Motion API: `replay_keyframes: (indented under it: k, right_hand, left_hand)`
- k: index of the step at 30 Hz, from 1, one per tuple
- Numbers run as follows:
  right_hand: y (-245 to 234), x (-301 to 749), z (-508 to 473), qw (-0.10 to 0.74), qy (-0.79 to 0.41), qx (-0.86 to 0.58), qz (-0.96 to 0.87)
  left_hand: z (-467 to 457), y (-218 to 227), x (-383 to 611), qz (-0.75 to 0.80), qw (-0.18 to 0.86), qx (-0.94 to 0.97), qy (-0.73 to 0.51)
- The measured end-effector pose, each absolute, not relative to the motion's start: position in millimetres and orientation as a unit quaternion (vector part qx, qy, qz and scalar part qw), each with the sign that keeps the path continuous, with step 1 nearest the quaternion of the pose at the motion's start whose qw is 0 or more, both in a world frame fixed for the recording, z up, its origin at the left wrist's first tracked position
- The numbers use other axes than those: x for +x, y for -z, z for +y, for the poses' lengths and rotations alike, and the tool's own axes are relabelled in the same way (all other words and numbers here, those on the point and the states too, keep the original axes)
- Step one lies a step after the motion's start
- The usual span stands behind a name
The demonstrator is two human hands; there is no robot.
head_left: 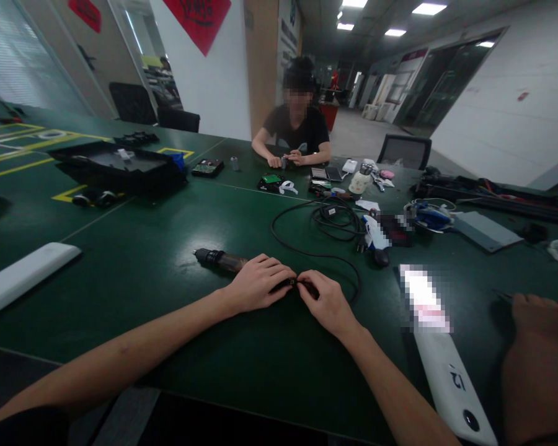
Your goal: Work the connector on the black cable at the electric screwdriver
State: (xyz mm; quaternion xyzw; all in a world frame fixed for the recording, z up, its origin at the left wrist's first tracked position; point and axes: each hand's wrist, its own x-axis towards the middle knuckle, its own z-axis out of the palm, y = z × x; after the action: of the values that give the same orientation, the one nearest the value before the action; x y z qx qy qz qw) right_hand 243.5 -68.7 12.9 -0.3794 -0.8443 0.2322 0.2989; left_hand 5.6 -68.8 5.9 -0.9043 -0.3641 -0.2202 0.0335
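My left hand [258,284] lies closed over the rear part of a dark cylindrical tool [218,258] that rests on the green table [167,248]; the tool's tip points left. My right hand [323,298] pinches a small dark part right at the tool's end, where a black cable [307,251] runs off. The fingertips of both hands meet there. What the right fingers pinch is too small to name.
A white flat device [25,269] lies at the left, another white device [441,365] at the right. A co-worker's hand [542,319] rests at the right edge. A person [297,133] sits across the table among small parts. A black tray [116,164] stands far left.
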Motion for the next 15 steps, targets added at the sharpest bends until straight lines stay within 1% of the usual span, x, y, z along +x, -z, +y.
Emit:
replay_keyframes:
  k: [7,12,14,15]
  right_hand:
    - [-11.9,243.3,-68.0,0.297,-0.241,-0.38,-0.842]
    - [-8.2,244.3,-66.7,0.297,-0.239,-0.38,-0.843]
    - [-6.7,244.4,-66.5,0.3,-0.239,-0.381,-0.841]
    - [-6.4,244.4,-66.4,0.302,-0.238,-0.382,-0.84]
  left_hand:
    - [-68.6,-8.9,7.6,-0.384,0.035,-0.894,0.227]
    - [-99.7,-43.7,28.6,-0.319,0.041,-0.902,0.289]
    - [-134.8,-60.1,32.5,-0.272,0.006,-0.911,0.309]
    - [-157.4,-66.5,30.9,-0.237,-0.013,-0.925,0.297]
